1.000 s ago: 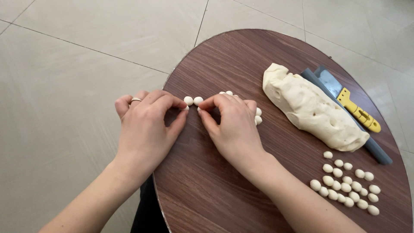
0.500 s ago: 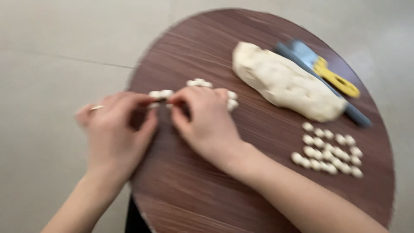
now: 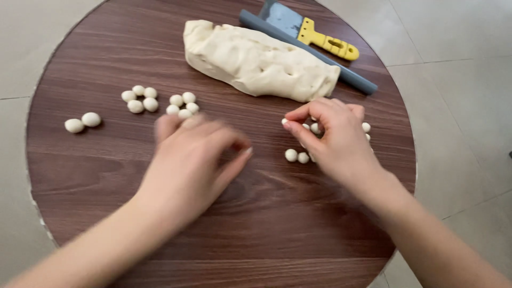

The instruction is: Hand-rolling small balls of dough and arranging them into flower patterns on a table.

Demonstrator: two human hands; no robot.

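Observation:
My right hand [image 3: 336, 140] rests over a pile of small dough balls [image 3: 297, 156] on the right of the round wooden table [image 3: 106, 213]. Its thumb and forefinger pinch one small ball at the fingertips. My left hand [image 3: 194, 160] hovers blurred over the table's middle, fingers loosely curled and holding nothing that I can see. Just beyond it lies a cluster of several small dough balls [image 3: 157, 101]. Two more balls [image 3: 82, 121] sit side by side near the left edge. A long lump of dough [image 3: 256, 58] lies at the back.
Behind the dough lump lie a grey rod [image 3: 352, 77] and a metal scraper with a yellow handle [image 3: 320, 38]. Pale tiled floor [image 3: 458, 96] surrounds the table on all sides.
Both hands have left the two balls they were pressing at the left edge and moved right. The right hand now reaches into the pile of balls; the camera has swung right too.

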